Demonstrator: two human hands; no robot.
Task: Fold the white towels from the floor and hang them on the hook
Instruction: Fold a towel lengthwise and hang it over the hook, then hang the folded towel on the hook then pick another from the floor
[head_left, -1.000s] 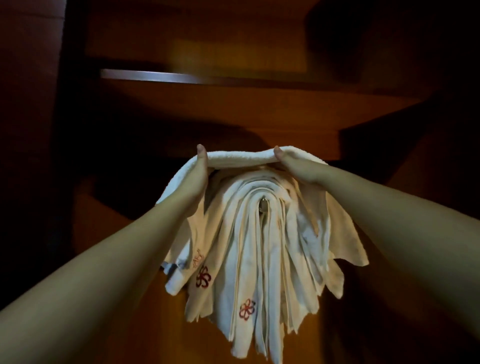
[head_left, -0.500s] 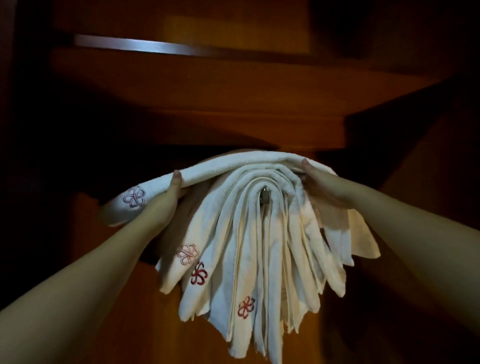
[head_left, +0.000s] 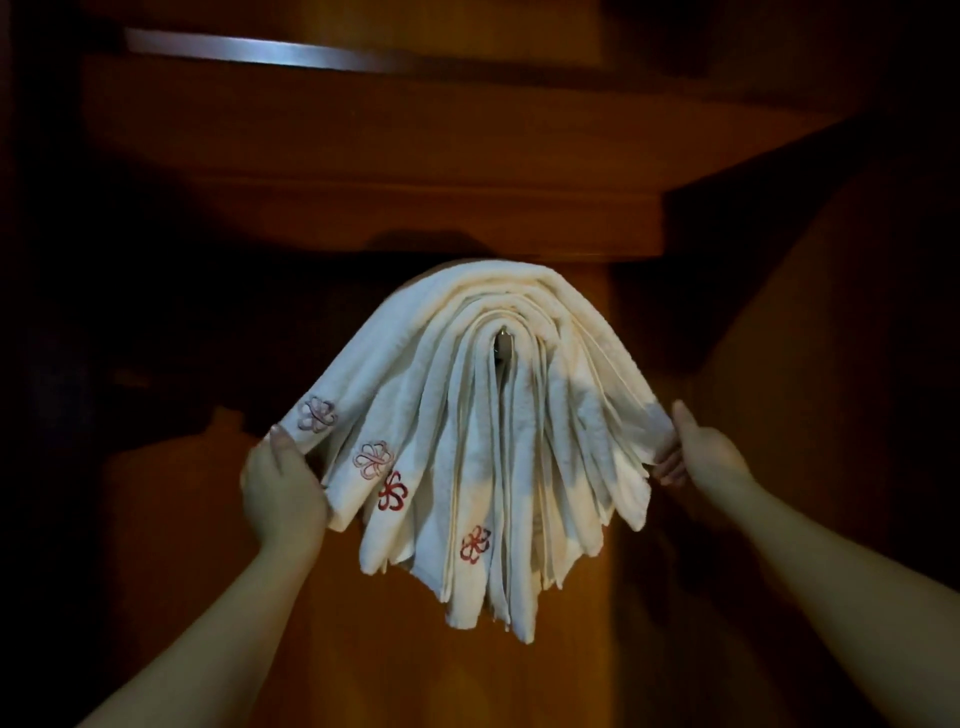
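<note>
A thick stack of white towels (head_left: 483, 426) hangs folded over a metal hook (head_left: 503, 345), of which only a small bright part shows in the gap at the centre of the folds. The layers arch over the hook and fan downward, their ends reaching toward 6 o'clock. Several towels carry embroidered flowers (head_left: 392, 491) in red and pink near their lower left edges, from 8 o'clock down to 6 o'clock of the bundle.

The top towel (head_left: 467, 291) lies over all the others and spreads widest. The left hand (head_left: 283, 486), at 8 o'clock of the stack, grips that towel's left end, thumb on the front of the cloth beside a pale pink flower and fingers hidden behind it. The right hand (head_left: 696, 452), at 4 o'clock, holds the towel's right end, thumb pointing up and fingertips curled round the cloth edge. Both forearms rise from the bottom corners of the view.

Behind the towels stands a dark wooden wall (head_left: 561, 649). Above, at 12 o'clock, a wooden shelf (head_left: 415, 208) juts out, and a pale metal rail (head_left: 249, 52) crosses at 11 o'clock. The edges of the view are too dark to read.
</note>
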